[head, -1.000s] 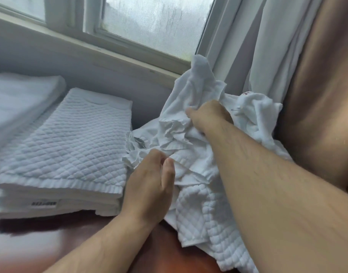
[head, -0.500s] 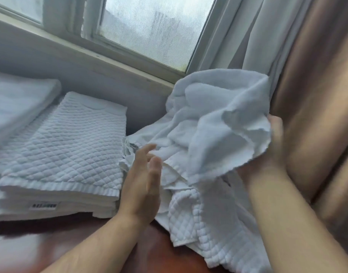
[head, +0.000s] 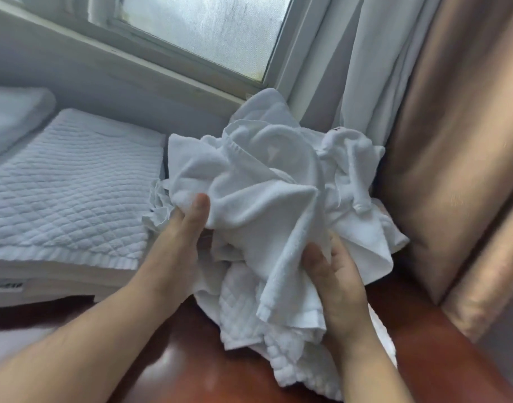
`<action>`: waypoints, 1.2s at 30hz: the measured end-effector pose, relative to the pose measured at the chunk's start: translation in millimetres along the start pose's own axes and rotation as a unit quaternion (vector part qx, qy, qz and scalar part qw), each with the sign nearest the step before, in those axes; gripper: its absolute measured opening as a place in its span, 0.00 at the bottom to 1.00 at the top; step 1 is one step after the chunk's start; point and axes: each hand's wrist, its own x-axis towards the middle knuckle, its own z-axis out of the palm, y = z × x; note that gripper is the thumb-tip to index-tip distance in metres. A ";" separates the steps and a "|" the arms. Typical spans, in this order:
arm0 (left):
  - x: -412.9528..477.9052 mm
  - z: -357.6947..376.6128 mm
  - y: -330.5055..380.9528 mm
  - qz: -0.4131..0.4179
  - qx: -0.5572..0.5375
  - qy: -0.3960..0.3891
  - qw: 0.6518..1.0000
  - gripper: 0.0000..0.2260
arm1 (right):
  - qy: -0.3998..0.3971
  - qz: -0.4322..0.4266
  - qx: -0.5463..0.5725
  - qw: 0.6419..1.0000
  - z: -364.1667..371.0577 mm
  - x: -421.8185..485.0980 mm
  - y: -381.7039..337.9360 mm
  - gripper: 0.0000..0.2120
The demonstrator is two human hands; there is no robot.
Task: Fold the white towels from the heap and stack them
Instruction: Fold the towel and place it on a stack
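A crumpled white terry towel (head: 249, 193) is bunched in front of me, above the heap of white towels (head: 348, 175) piled against the curtain. My left hand (head: 179, 237) grips the towel's left side, thumb on top. My right hand (head: 333, 274) holds its lower right edge, with the cloth draped over the fingers. A quilted white towel (head: 249, 321) hangs from under the bunch over the table edge. To the left lies the stack of folded quilted towels (head: 66, 193).
The towels rest on a dark red-brown wooden table (head: 197, 359). A window sill (head: 150, 62) runs behind, white curtain (head: 365, 68) and tan drape (head: 453, 141) close off the right. Another folded white pile (head: 11, 114) sits at the far left.
My right hand has brought the lifted towel down and toward me. My left hand, open beside the heap before, now grips the towel's left side.
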 end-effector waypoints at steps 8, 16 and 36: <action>-11.8 2.7 -1.9 -0.007 0.074 0.031 0.997 0.12 | 0.002 -0.052 -0.114 0.992 7.2 0.5 11.2 0.07; -79.1 -13.5 61.3 -0.032 0.183 0.073 0.980 0.10 | -0.028 -0.075 -0.281 0.956 24.6 -12.3 -23.0 0.05; -215.2 -110.4 211.8 -0.255 0.539 0.193 0.779 0.45 | -0.277 0.012 -0.519 0.809 117.4 -111.2 -40.4 0.40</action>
